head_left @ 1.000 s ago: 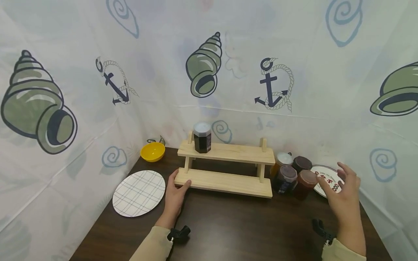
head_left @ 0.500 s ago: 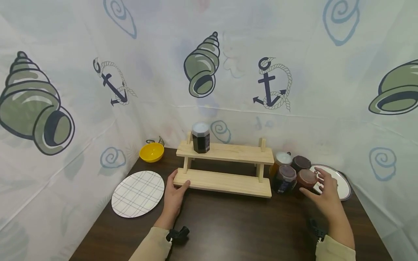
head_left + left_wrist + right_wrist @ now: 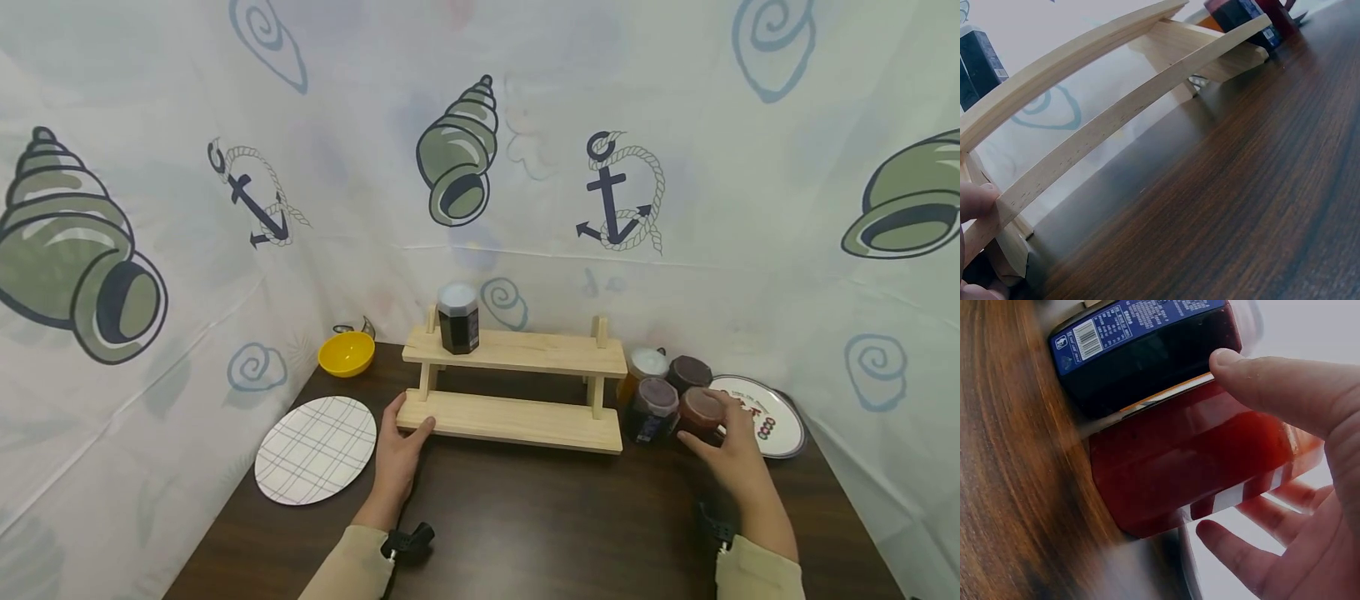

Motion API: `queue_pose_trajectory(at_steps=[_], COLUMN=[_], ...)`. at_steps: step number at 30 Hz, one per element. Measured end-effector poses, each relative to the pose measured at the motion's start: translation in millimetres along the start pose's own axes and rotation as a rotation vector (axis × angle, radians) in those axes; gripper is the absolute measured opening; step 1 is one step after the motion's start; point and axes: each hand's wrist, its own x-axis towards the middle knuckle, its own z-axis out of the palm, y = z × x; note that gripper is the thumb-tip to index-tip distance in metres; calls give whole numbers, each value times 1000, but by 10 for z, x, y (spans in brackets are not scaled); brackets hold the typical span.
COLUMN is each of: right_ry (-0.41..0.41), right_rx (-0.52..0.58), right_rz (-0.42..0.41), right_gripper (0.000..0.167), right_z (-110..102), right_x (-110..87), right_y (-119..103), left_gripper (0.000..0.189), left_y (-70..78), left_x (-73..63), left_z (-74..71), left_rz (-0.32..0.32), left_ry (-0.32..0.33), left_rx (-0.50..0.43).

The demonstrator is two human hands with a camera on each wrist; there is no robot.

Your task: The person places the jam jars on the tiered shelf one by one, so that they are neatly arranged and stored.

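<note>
A two-tier wooden shelf (image 3: 510, 417) stands on the dark table. My left hand (image 3: 400, 454) grips the left end of its lower board, thumb on top and fingers beneath in the left wrist view. At the shelf's right end my right hand (image 3: 737, 458) has its thumb and fingers around a jar of red jam (image 3: 1172, 462), which stands upright on the table. Beside it is a dark jar with a blue label (image 3: 1141, 356). Behind are another dark-lidded jar (image 3: 687, 372) and a white-lidded amber jar (image 3: 647, 365). A dark jar with a pale lid (image 3: 458, 321) sits on the upper board.
A yellow bowl (image 3: 347, 354) stands at the back left, with a white checked plate (image 3: 315, 450) in front of it. A white plate with red print (image 3: 780, 433) lies behind the right hand. A patterned curtain (image 3: 540, 192) surrounds the table.
My right hand has moved left and inward from the right, and its fingers have come around the red jam jar. My left hand stays on the shelf's left end.
</note>
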Motion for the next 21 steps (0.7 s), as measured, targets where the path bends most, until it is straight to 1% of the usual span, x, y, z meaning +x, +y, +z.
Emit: queue_pose_trajectory(at_steps=[6, 13, 21], right_ry=[-32, -48, -55], right_rx=[22, 53, 96], right_rz=[50, 60, 94], right_gripper=[96, 97, 96], right_z=[32, 63, 39], right_x=[-17, -14, -2], right_y=[9, 84, 36], left_gripper=[81, 80, 81], left_y=[-13, -16, 9], left_x=[-4, -29, -15], left_z=[-1, 3, 9], left_rz=[0, 4, 9], left_ry=[7, 11, 7], left_rx=[3, -3, 3])
